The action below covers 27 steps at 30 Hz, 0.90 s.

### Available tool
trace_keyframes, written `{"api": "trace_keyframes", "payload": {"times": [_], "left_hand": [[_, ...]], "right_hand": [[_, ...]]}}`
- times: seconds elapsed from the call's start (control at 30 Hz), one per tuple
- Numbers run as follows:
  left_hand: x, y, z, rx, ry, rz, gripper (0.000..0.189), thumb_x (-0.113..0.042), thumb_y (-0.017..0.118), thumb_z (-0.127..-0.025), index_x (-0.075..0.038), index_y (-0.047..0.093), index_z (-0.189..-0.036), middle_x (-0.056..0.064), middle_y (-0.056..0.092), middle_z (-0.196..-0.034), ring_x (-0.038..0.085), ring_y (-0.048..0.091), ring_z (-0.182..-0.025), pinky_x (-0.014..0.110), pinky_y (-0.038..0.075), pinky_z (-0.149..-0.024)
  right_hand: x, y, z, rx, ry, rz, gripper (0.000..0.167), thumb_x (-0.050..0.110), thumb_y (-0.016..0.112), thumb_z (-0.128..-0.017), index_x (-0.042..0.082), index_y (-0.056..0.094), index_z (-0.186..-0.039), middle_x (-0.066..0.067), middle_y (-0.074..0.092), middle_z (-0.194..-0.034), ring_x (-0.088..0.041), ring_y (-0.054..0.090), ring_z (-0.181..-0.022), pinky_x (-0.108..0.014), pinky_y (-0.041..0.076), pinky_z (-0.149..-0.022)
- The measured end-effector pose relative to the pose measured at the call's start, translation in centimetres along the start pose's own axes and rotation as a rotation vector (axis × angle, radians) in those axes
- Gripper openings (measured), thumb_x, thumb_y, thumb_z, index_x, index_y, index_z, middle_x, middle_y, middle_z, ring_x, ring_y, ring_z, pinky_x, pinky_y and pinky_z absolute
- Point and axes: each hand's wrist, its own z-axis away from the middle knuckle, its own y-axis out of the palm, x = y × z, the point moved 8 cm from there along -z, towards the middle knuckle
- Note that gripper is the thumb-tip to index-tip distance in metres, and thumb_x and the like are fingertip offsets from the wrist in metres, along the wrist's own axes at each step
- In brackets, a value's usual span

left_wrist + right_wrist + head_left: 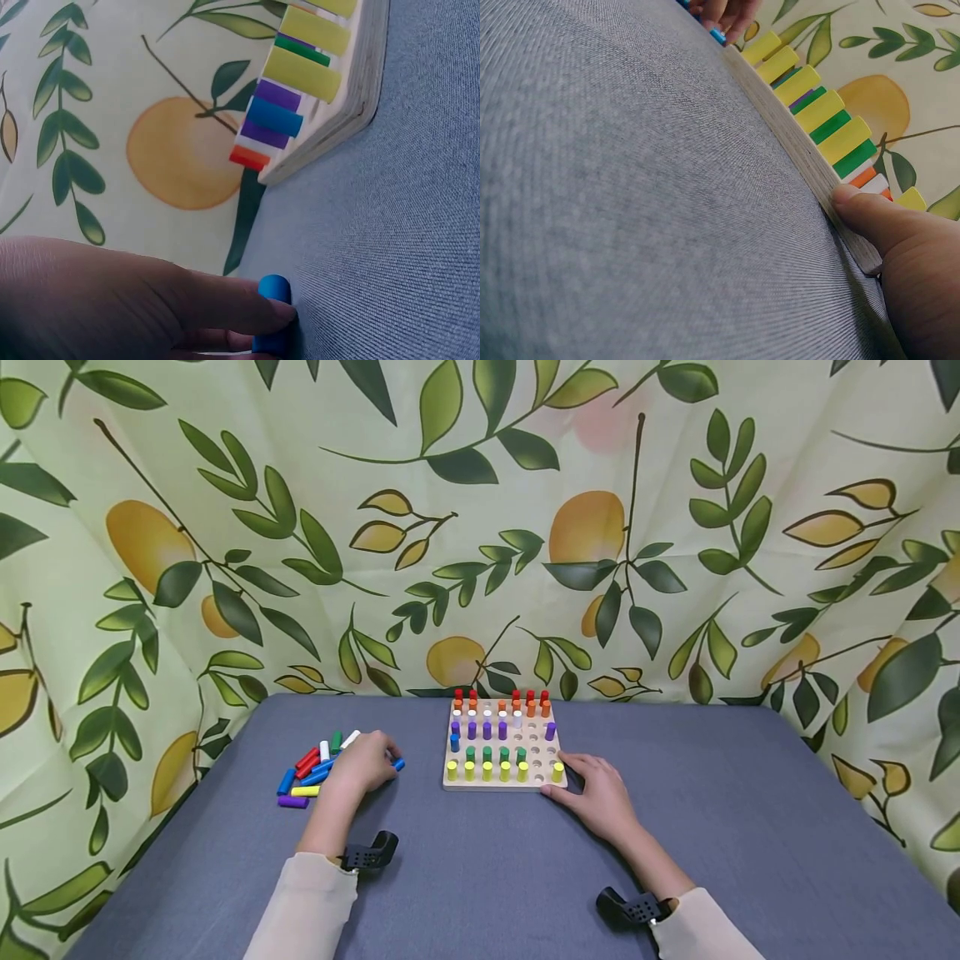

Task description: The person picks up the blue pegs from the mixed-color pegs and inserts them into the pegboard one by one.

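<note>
My left hand (363,766) pinches a blue peg (273,288) between thumb and fingers, low over the cloth, just right of a pile of loose pegs. To its right lies a wooden pegboard (491,786) with rows of upright red, orange, white, purple, blue, green and yellow pegs. Only one blue peg (454,743) stands in the board, at the left end of its row. My right hand (597,796) holds the board's front right corner, the thumb at the front edge and fingers along the right side. A yellow peg (558,772) stands beside that thumb.
Left of the board lie loose pegs: red (307,760), white (324,750), green (336,742), yellow (305,792), purple (293,802) and several blue. A grey-blue cloth (480,877) covers the table. Behind it hangs a leaf-and-fruit patterned curtain (495,635).
</note>
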Motion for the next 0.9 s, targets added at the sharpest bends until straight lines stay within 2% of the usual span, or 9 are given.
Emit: {"api": "trace_keyframes", "payload": {"times": [0.03, 0.13, 0.27, 0.53, 0.7, 0.9], "left_hand": [[-0.1, 0.0, -0.1, 0.002, 0.004, -0.002, 0.021, -0.004, 0.070, -0.085, -0.002, 0.075, -0.105, 0.009, 0.069, -0.085, 0.019, 0.056, -0.072, 0.032, 0.047, -0.065], [-0.2, 0.4, -0.3, 0.023, 0.017, 0.009, 0.032, -0.006, 0.066, -0.090, -0.003, 0.069, -0.122, 0.008, 0.063, -0.081, 0.019, 0.053, -0.070, 0.030, 0.042, -0.062], [-0.4, 0.8, -0.7, 0.047, 0.044, 0.038, 0.042, -0.008, 0.062, -0.097, -0.006, 0.058, -0.139, 0.008, 0.055, -0.081, 0.020, 0.052, -0.074, 0.031, 0.039, -0.065], [-0.7, 0.6, -1.1, -0.016, 0.082, 0.052, 0.029, -0.012, 0.061, -0.100, -0.007, 0.066, -0.127, 0.009, 0.060, -0.093, 0.022, 0.054, -0.087, 0.038, 0.046, -0.077], [-1.2, 0.5, -1.4, -0.061, 0.102, 0.063, 0.026, -0.012, 0.063, -0.098, -0.008, 0.068, -0.123, 0.009, 0.063, -0.095, 0.022, 0.055, -0.086, 0.039, 0.049, -0.077], [-2.1, 0.4, -1.3, -0.079, 0.130, 0.105, 0.026, -0.013, 0.065, -0.098, -0.009, 0.069, -0.123, 0.009, 0.066, -0.100, 0.021, 0.057, -0.089, 0.039, 0.052, -0.080]], "right_hand": [[0.0, 0.0, 0.0, -0.001, -0.001, 0.000, 0.070, 0.046, 0.079, -0.085, 0.006, 0.061, -0.139, -0.019, 0.064, -0.137, -0.041, 0.055, -0.131, -0.063, 0.036, -0.112], [0.1, 0.0, 0.0, -0.001, -0.002, -0.004, 0.070, 0.046, 0.079, -0.085, 0.006, 0.061, -0.139, -0.019, 0.064, -0.137, -0.041, 0.055, -0.131, -0.063, 0.036, -0.112], [0.1, 0.0, 0.0, 0.003, -0.003, -0.003, 0.070, 0.046, 0.078, -0.085, 0.007, 0.061, -0.139, -0.019, 0.064, -0.137, -0.041, 0.055, -0.131, -0.063, 0.036, -0.112], [0.1, -0.1, 0.1, 0.005, 0.003, 0.002, 0.070, 0.046, 0.078, -0.085, 0.006, 0.061, -0.139, -0.019, 0.064, -0.137, -0.042, 0.054, -0.131, -0.063, 0.037, -0.112], [0.1, -0.2, 0.2, 0.005, 0.006, 0.000, 0.070, 0.046, 0.078, -0.085, 0.006, 0.061, -0.139, -0.020, 0.064, -0.137, -0.042, 0.054, -0.131, -0.063, 0.037, -0.112], [0.1, -0.1, 0.1, 0.001, -0.005, -0.002, 0.070, 0.046, 0.078, -0.085, 0.006, 0.061, -0.139, -0.019, 0.064, -0.136, -0.041, 0.055, -0.131, -0.063, 0.037, -0.112]]}}
